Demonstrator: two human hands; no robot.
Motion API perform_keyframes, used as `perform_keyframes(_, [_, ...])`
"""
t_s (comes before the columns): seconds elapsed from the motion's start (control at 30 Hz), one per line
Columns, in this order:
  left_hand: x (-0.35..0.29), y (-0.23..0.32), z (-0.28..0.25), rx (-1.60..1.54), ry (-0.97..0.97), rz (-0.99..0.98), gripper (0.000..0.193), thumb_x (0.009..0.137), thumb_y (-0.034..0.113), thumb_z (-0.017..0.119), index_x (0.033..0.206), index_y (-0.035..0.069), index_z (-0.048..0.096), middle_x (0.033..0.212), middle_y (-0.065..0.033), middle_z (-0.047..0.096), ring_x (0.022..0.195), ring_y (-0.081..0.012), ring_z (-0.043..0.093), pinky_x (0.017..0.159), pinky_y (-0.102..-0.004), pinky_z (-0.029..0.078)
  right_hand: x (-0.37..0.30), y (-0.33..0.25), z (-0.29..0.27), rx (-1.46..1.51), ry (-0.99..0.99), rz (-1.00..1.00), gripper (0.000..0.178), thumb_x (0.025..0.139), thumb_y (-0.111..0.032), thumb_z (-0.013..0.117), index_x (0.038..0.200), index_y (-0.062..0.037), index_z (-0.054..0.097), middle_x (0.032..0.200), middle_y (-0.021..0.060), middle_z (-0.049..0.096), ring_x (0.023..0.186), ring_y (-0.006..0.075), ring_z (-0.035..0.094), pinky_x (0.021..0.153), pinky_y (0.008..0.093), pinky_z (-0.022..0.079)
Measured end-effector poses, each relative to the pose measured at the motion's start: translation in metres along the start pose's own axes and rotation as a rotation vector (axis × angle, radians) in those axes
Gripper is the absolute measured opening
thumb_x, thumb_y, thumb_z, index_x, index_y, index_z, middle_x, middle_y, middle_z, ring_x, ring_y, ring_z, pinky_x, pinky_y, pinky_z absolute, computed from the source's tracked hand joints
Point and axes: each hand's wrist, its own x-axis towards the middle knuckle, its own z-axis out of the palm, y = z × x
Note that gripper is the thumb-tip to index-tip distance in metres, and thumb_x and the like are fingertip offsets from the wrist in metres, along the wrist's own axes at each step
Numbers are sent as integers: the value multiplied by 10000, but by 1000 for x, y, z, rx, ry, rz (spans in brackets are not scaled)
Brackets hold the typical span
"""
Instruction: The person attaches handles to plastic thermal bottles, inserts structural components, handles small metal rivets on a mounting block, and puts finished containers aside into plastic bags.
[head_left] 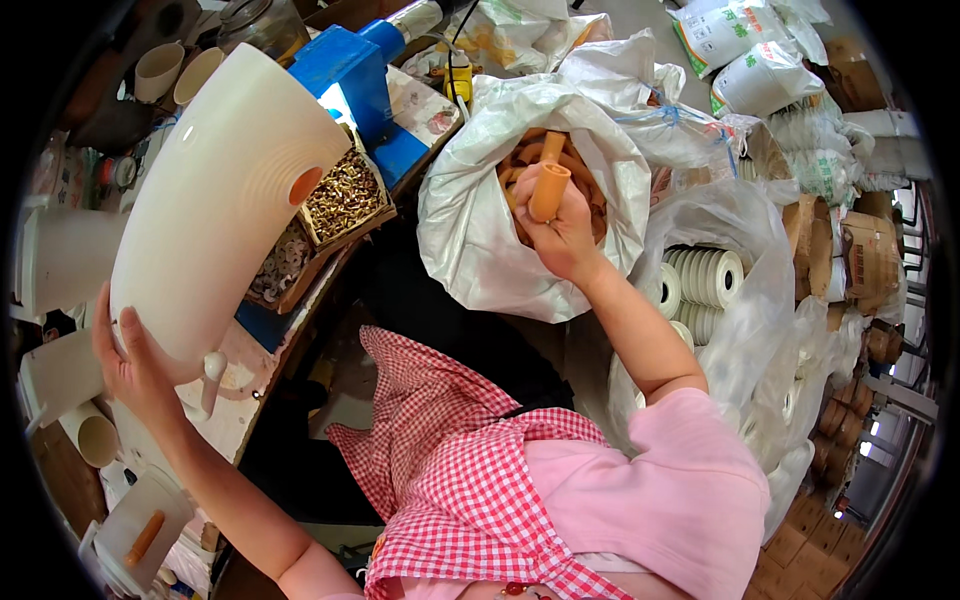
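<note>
My left hand (140, 370) holds the lower end of a large, cream plastic vessel (210, 190), thumb on its near side and fingers along its outer edge. The vessel is tall and curved, with ringed ridges around an orange round fitting (305, 186) on its right side. Over a white woven sack (460, 230), my right hand (560, 225) is closed around an orange plastic tube (549, 195), its round open end facing up. More orange curved parts (590, 185) lie inside the sack; one sticks up just behind the held tube.
Beside the vessel, a box of small brass-coloured pieces (345, 195) adjoins a tray of pale pieces (283, 262). A blue machine (345, 80) stands behind them. White ribbed spools (705, 275) fill a clear bag at right. Cream containers (65, 260) line the left.
</note>
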Motion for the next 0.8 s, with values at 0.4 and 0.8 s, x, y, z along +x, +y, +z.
perform_keyframes(0.4, [-2,-15,-9,301,76,267,479,955,308,649,1339,33,571,1316,-161,614,1254,-332,549,1088,-421,401,53,-109,6,525,-211,322,356,959,-190,654,1261,-82,501,834,-4,532,624,35,479,524,189,394])
perform_keyframes(0.8, [-4,-16,-16,-19,109,221,489,778,450,759,1094,80,713,1253,-63,671,1195,-272,592,1018,-447,446,234,-301,174,-94,-1016,-216,267,977,-273,616,922,-12,625,864,62,737,666,88,581,624,254,493])
